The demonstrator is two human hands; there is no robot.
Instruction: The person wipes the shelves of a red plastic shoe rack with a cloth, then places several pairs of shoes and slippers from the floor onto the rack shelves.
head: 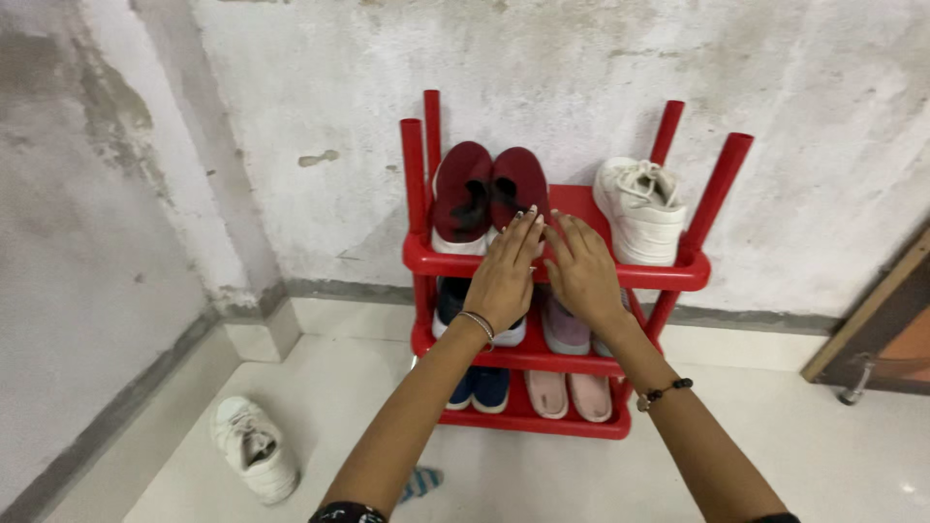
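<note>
A: Where are the hands?

B: Mid-frame. The left hand (504,276) lies flat, fingers spread, on the heel of the maroon shoes (487,194); the right hand (581,266) rests open just beside it, grasping nothing.

A: And the shoes?

B: Top shelf of the red rack (668,276), left of centre, long axis running toward the wall, toes pointing up-frame.

**Red rack, mixed shoes**

The shoe rack (668,274) is bright red all over, posts and shelves alike. On its top shelf the pair of maroon shoes (487,194) has white soles, and the white sneaker (639,208) beside them is plain white with white laces. The middle shelf holds a dark navy shoe (451,308) and a pale lilac shoe (565,329). Below are blue shoes (481,388) and pink shoes (570,394). The sneaker on the floor (255,448) is white, on pale cream tiles.
</note>
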